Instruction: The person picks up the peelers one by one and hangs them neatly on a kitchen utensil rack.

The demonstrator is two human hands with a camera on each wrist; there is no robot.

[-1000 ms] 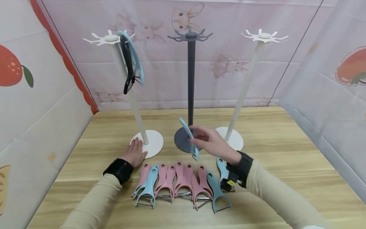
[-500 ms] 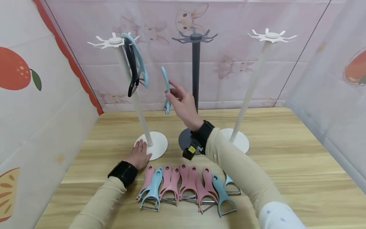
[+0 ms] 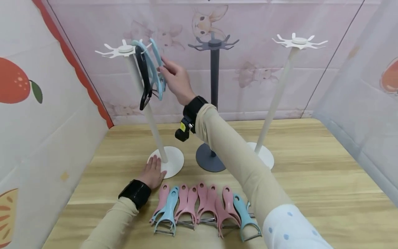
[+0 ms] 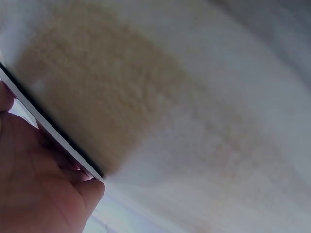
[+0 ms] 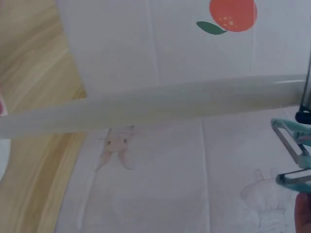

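Note:
My right hand (image 3: pixel 178 81) pinches a light blue Y-shaped peeler (image 3: pixel 156 52) between thumb and fingers, at the hooks of the left white stand (image 3: pixel 125 49). Its handle's top is at a hook tip. Close beside it hang another light blue peeler (image 3: pixel 151 67) and a black peeler (image 3: pixel 141 69). In the right wrist view, the held peeler's bladed end (image 5: pixel 290 181) shows at the right edge, just above a fingertip. My left hand (image 3: pixel 152 173) rests with straight fingers on that stand's round white base (image 3: pixel 174 160); the left wrist view shows its palm side.
Several pink peelers (image 3: pixel 190 204) and blue peelers (image 3: pixel 170 207) lie in a row at the table's front. A dark grey stand (image 3: pixel 214 72) stands in the middle, another white stand (image 3: pixel 280 86) on the right. Printed cloth walls (image 3: pixel 255 93) enclose the wooden table (image 3: pixel 311 155).
My right hand has carried the light blue peeler up and left, from beside the grey stand's base to the left stand's hooks. My left hand has stayed on the base.

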